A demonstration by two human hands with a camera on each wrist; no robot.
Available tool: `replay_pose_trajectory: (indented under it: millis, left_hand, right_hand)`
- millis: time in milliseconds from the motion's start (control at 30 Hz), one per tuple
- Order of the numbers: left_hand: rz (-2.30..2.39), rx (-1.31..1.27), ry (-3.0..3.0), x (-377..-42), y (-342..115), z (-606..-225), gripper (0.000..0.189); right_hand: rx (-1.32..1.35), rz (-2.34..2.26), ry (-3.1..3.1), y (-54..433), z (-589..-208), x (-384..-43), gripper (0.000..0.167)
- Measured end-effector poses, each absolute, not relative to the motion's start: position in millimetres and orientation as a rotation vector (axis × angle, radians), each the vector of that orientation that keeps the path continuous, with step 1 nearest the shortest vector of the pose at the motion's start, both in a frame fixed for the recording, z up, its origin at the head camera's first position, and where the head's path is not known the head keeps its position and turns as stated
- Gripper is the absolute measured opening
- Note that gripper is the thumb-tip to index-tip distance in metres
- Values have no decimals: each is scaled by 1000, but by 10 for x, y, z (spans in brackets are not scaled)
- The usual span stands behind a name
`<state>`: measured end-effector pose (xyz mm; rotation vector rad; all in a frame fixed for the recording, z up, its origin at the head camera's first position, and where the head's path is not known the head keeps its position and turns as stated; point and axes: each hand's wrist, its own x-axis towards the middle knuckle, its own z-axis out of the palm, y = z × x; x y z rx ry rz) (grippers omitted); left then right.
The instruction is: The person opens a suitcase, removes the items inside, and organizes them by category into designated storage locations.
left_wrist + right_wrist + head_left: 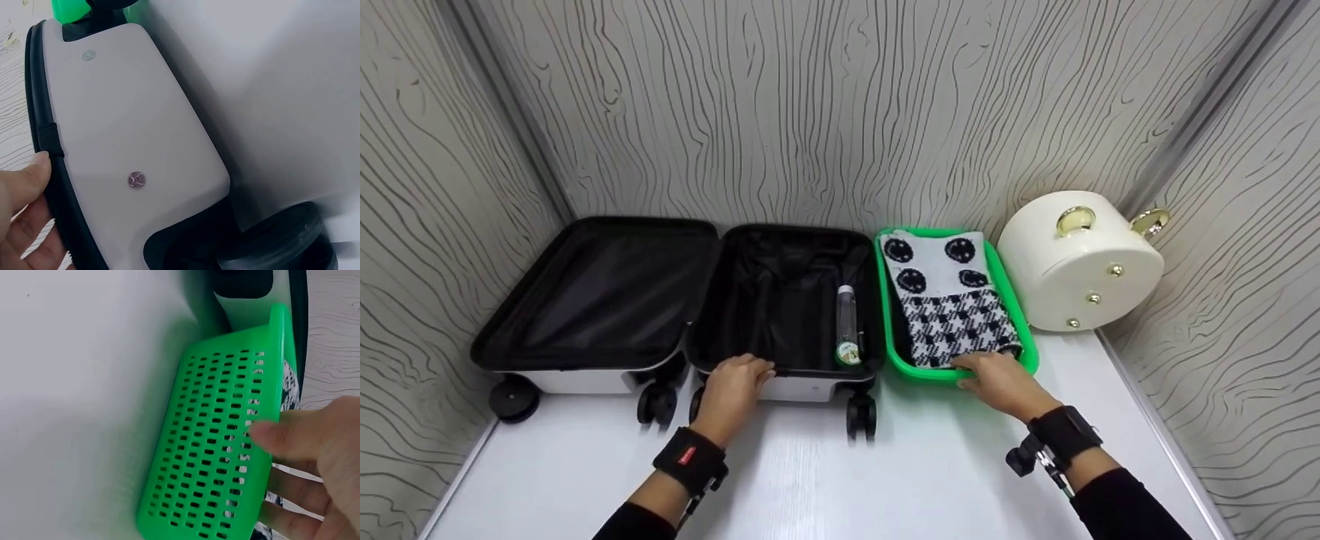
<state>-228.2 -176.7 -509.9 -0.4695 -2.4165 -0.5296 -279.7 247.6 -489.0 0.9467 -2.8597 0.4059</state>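
Note:
An open suitcase (802,388) lies with its two black-lined halves spread flat. My left hand (733,394) holds the front rim of its right half, with the thumb (39,169) on the near side and the fingers over the edge. Inside that half, along the right wall, lies a clear bottle (847,319) with a white cap. To the right, my right hand (1003,384) grips the front rim of a green basket (919,373), thumb outside and fingers inside. In the basket sits a folded black-and-white patterned knit cloth (956,307).
A cream round case (1057,262) with gold handles lies on its side right of the basket. The suitcase's left half (607,292) reaches toward the left wall. Black wheels (861,415) jut forward from the suitcase. Patterned panels (810,112) enclose the white table (825,480).

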Motion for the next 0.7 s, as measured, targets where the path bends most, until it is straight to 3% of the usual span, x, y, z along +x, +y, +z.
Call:
replay_pose_trajectory:
  millis: [233,700]
  left_hand:
    - [-523,-461,-2412,-2252,-1767,-5116,9]
    - [-478,-413,-2415,-2328,-1753,-5092,8]
  right_hand:
    - [986,438,-2791,2386,-4779,-2774,29]
    - [594,530,-2816,2952,-3944,-3181,36]
